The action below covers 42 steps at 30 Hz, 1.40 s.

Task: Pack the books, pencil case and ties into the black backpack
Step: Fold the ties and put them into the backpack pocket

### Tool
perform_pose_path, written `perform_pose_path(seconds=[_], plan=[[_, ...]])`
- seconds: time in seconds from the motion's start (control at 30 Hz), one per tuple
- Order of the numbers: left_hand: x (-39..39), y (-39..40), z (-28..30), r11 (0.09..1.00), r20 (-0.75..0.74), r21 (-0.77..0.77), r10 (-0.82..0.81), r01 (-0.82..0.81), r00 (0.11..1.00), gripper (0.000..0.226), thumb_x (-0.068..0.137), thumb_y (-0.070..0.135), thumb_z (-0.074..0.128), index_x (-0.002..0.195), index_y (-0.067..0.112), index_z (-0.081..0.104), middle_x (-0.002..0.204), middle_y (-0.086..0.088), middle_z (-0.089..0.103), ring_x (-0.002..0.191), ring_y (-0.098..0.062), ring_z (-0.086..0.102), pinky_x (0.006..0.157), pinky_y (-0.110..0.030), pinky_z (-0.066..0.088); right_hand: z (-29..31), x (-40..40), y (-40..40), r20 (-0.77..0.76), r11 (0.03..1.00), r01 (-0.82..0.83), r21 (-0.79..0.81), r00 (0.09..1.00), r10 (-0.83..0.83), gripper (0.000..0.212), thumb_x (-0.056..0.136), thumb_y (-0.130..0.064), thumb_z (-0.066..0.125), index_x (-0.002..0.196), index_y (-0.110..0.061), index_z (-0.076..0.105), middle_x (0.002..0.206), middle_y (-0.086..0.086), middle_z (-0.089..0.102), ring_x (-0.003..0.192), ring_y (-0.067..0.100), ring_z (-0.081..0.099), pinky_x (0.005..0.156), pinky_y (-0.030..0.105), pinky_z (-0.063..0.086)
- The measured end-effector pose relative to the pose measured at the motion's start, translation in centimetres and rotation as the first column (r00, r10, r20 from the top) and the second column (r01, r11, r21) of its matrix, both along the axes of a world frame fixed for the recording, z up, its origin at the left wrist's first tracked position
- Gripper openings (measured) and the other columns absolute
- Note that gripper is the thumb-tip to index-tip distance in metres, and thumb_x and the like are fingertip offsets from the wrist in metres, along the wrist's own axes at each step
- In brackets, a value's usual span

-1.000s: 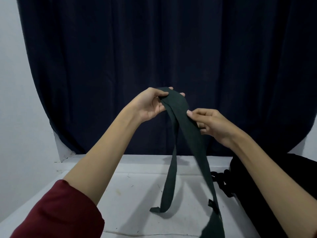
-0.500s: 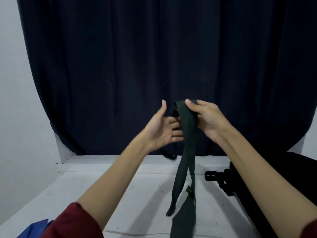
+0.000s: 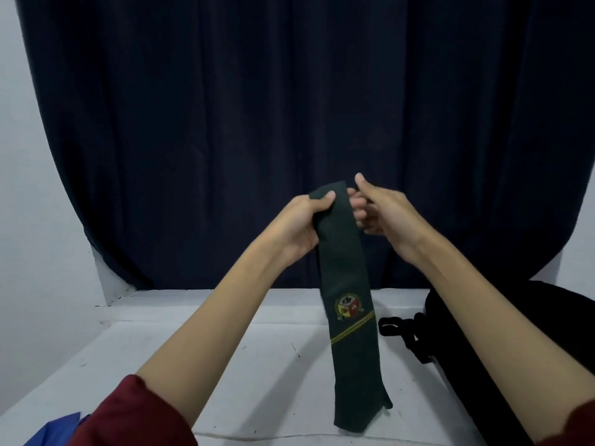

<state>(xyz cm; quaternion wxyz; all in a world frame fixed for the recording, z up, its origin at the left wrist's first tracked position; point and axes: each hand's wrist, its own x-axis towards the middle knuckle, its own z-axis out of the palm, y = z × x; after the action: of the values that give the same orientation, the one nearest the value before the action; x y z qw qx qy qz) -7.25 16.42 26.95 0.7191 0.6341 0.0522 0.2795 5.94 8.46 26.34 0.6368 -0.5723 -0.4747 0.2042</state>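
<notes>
Dark curtain [image 3: 289, 123] behind one white table [image 3: 257, 365]. One green woven tie [image 3: 347, 300], folded, crest and gold stripes, hangs pinched by left hand [image 3: 296, 226]; right hand [image 3: 383, 214] fingers loosely curled beside it. One black backpack [image 3: 531, 333] at right.

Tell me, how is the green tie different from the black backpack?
The green tie is long, thin and flat; the black backpack is big and bulky. The tie hangs in the air, gripped by the left hand, while the backpack lies on the white table. The tie has a badge and gold stripes; the backpack looks plain. Both are dark.
</notes>
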Motion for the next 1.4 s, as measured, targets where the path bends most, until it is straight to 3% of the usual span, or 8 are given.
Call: perform_pose_path(seconds=[0.1,0.23,0.3,0.43,0.63,0.8,1.2,1.4], plan=[[0.0,0.5,0.9,0.992,0.055,-0.127,0.031,-0.024,0.998,0.03,0.103,0.015,0.033,0.112,0.003,0.059,0.097,-0.009,0.073,0.085,-0.017,0.072,0.075,-0.029,0.059,-2.7,-0.3,-0.6,-0.043,0.994,-0.111,-0.005,0.993,0.111,0.041,0.08,-0.059,0.058,0.079,-0.018,0.061,0.064,-0.005,0.062,0.061,0.009,0.056,0.07,0.03,0.042],[-0.5,1.2,1.1,0.995,-0.014,-0.083,0.047,-0.048,0.999,0.031,0.104,0.02,0.033,0.122,0.012,0.056,0.109,-0.007,0.071,0.094,-0.02,0.07,0.08,-0.031,0.058,-4.9,-1.3,-0.7,0.065,0.979,-0.202,-0.02,0.977,0.203,0.015,0.085,-0.023,0.065,0.077,-0.011,0.062,0.079,0.001,0.069,0.074,0.009,0.063,0.067,0.021,0.047],[-0.7,1.4,0.8,0.996,-0.039,-0.085,0.028,-0.031,0.999,0.031,0.102,0.016,0.037,0.129,0.013,0.052,0.113,-0.01,0.069,0.097,-0.025,0.069,0.082,-0.036,0.057,-5.1,-1.4,-0.4,0.07,0.986,-0.168,0.005,0.983,0.167,0.017,0.09,-0.018,0.061,0.075,-0.01,0.062,0.079,0.002,0.068,0.076,0.011,0.062,0.068,0.021,0.047],[-0.9,1.8,0.4,0.987,-0.006,-0.156,0.026,-0.027,1.0,0.034,0.1,0.005,0.036,0.133,0.005,0.045,0.105,-0.013,0.071,0.092,-0.024,0.071,0.079,-0.035,0.058,-5.3,-1.3,0.1,0.02,0.986,-0.168,0.015,0.986,0.168,0.023,0.093,-0.016,0.056,0.071,-0.011,0.059,0.067,-0.005,0.066,0.063,0.002,0.061,0.061,0.015,0.049],[-0.9,2.2,0.5,0.979,-0.003,-0.199,0.048,-0.047,0.999,0.034,0.099,0.002,0.036,0.132,0.004,0.044,0.105,-0.013,0.071,0.093,-0.023,0.07,0.084,-0.034,0.055,-6.4,-1.0,0.8,-0.032,0.988,-0.157,-0.013,0.987,0.156,0.01,0.093,-0.008,0.056,0.084,-0.009,0.057,0.07,-0.002,0.072,0.065,0.005,0.066,0.059,0.017,0.05],[-0.8,1.8,0.5,0.982,-0.013,-0.185,0.035,-0.037,0.999,0.035,0.099,-0.001,0.033,0.132,0.005,0.044,0.108,-0.013,0.07,0.096,-0.022,0.07,0.085,-0.034,0.055,-7.1,-0.5,1.1,-0.018,0.982,-0.183,-0.046,0.983,0.183,0.009,0.094,-0.007,0.054,0.096,-0.012,0.061,0.085,0.003,0.074,0.077,0.01,0.068,0.062,0.019,0.051],[-0.9,2.4,1.0,0.959,0.04,-0.268,0.109,-0.094,0.993,0.034,0.1,0.001,0.035,0.132,0.001,0.044,0.113,-0.018,0.066,0.098,-0.025,0.068,0.084,-0.034,0.054,-7.6,0.3,1.2,0.023,0.974,-0.204,-0.097,0.978,0.207,0.015,0.093,-0.005,0.054,0.095,-0.015,0.065,0.085,-0.001,0.074,0.083,0.011,0.069,0.073,0.024,0.052],[-0.7,2.0,0.7,0.973,-0.003,-0.203,0.109,-0.107,0.994,0.035,0.1,0.001,0.031,0.132,0.003,0.045,0.11,-0.016,0.069,0.097,-0.024,0.069,0.087,-0.034,0.053,-7.6,1.0,1.0,0.061,0.957,-0.211,-0.197,0.972,0.227,0.01,0.091,-0.01,0.06,0.099,-0.009,0.065,0.089,0.001,0.072,0.086,0.012,0.065,0.08,0.024,0.05]])
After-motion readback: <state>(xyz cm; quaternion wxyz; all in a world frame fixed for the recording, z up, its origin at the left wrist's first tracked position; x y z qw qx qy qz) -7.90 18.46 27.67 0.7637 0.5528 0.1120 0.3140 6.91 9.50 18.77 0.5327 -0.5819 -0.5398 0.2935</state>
